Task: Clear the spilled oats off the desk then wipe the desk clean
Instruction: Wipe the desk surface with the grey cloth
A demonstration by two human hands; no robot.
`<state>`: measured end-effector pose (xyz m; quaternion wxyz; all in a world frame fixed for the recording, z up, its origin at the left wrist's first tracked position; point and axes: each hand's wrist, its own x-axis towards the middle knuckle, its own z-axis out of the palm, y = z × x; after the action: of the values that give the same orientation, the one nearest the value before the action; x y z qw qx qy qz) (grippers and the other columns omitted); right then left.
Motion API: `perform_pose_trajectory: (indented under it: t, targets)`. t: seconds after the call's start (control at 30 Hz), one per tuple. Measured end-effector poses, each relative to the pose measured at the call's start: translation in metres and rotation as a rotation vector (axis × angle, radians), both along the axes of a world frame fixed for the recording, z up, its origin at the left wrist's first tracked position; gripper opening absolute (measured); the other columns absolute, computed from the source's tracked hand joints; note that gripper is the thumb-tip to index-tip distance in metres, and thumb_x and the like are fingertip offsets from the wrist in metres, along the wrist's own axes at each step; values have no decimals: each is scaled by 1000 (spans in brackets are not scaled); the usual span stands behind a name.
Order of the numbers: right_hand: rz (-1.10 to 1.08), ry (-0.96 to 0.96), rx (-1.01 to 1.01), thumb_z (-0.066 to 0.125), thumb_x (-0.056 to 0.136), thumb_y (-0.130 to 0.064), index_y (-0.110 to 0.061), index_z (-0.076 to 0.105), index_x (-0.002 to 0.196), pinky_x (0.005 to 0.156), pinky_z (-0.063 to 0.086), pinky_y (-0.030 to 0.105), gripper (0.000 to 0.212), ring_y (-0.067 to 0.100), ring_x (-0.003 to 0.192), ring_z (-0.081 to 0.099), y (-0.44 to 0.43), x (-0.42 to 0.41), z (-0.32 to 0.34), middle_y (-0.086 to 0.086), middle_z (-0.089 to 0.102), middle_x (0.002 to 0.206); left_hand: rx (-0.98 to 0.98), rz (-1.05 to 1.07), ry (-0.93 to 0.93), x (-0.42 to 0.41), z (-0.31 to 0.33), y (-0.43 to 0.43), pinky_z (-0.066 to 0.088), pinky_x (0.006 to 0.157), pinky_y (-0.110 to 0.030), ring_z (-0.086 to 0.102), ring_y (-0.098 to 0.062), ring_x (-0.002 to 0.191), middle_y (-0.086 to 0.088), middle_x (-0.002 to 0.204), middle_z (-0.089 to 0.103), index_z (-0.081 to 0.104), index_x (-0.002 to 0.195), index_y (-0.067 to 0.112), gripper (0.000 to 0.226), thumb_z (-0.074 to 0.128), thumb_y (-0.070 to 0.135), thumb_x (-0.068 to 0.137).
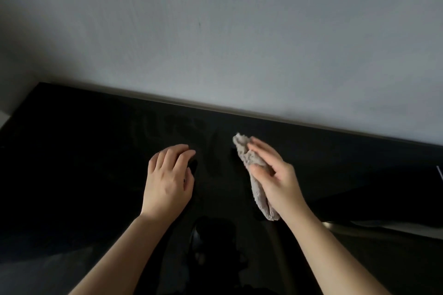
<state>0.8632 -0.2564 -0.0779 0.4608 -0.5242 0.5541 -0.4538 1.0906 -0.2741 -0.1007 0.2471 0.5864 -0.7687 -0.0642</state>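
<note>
A glossy black desk (84, 151) runs along a pale wall. My right hand (275, 177) holds a bunched grey-beige cloth (249, 160) just over the desk's middle, thumb pressed on the cloth and fingers lying along it. The cloth sticks out past my fingertips and hangs below my palm. My left hand (167, 177) rests palm down on the desk to the left of the cloth, fingers bent at the tips, holding nothing. No oats show on the dark surface.
The wall (215, 31) stands right behind the desk's back edge. A pale strip (383, 225) marks the desk's front edge at the right. Dark reflections lie on the desk below my hands.
</note>
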Motion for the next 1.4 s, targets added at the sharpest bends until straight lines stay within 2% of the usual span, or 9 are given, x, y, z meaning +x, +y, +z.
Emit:
perform_pose_trajectory:
  t: [0.13, 0.23, 0.37, 0.5, 0.6, 0.7, 0.9, 1.23, 1.4]
  targets:
    - [-194, 2, -5, 58, 93, -5, -21, 59, 129, 104, 33, 9, 39, -3, 133, 41, 4, 16, 3, -11, 47, 144, 265, 13, 537, -32, 23, 10, 53, 83, -25, 64, -3, 93, 11, 103, 66, 67, 107, 18, 30, 56, -2, 88]
    - [-180, -101, 41, 50, 95, -23, -33, 47, 136, 117, 25, 23, 42, -2, 140, 29, 7, 30, 2, -10, 37, 152, 485, -28, 762, -55, 37, 14, 50, 84, -17, 64, 3, 98, 19, 101, 69, 66, 108, 33, 39, 48, 1, 94]
    - [-230, -433, 145, 41, 93, -31, -36, 45, 136, 117, 28, 35, 43, 2, 135, 39, 9, 31, 7, -7, 43, 149, 458, -50, 589, -62, 40, 15, 51, 81, -21, 62, -2, 94, 13, 103, 67, 63, 121, 27, 30, 51, 17, 95]
    - [-290, -715, 264, 30, 103, -22, -29, 46, 137, 113, 34, 37, 38, 16, 131, 48, 7, 19, 14, 3, 52, 142, 423, -123, 340, -80, 26, 14, 33, 103, -20, 39, -10, 129, 7, 141, 45, 47, 139, 22, 56, 64, 34, 87]
    - [-298, -711, 262, 31, 103, -17, -25, 47, 136, 108, 40, 35, 37, 18, 125, 54, 6, 8, 14, 6, 57, 135, 290, -98, 280, -90, 15, 9, 45, 100, -36, 44, -18, 120, 0, 135, 49, 54, 133, 18, 48, 65, 16, 86]
    - [-325, -155, 118, 39, 101, -9, -24, 51, 135, 110, 38, 31, 39, 8, 129, 50, 1, -8, 3, -2, 57, 135, 85, -43, 145, -87, 13, -5, 49, 87, -38, 49, -23, 109, -4, 123, 56, 59, 128, 16, 49, 54, 1, 82]
    - [-210, 968, -28, 47, 95, -14, -14, 43, 143, 120, 10, 47, 48, 24, 146, 21, -40, -34, -39, 6, 36, 154, 47, -284, -199, -82, 1, -27, 45, 88, -40, 43, -26, 113, -4, 137, 45, 49, 137, 30, 55, 54, 20, 83]
    - [-251, 1063, -57, 39, 91, -15, -11, 49, 139, 118, 21, 50, 48, 25, 143, 29, -42, -33, -44, 8, 41, 150, 92, 7, -178, -70, 7, -69, 51, 64, -38, 48, -29, 95, -10, 116, 50, 59, 128, 26, 49, 68, 16, 81]
    - [-248, 1075, -38, 44, 92, -13, -12, 47, 140, 118, 19, 50, 49, 25, 144, 27, -42, -31, -44, 7, 39, 152, 104, -273, -66, -72, 6, -55, 51, 80, -36, 43, -21, 107, 0, 120, 44, 59, 129, 30, 42, 57, 40, 88]
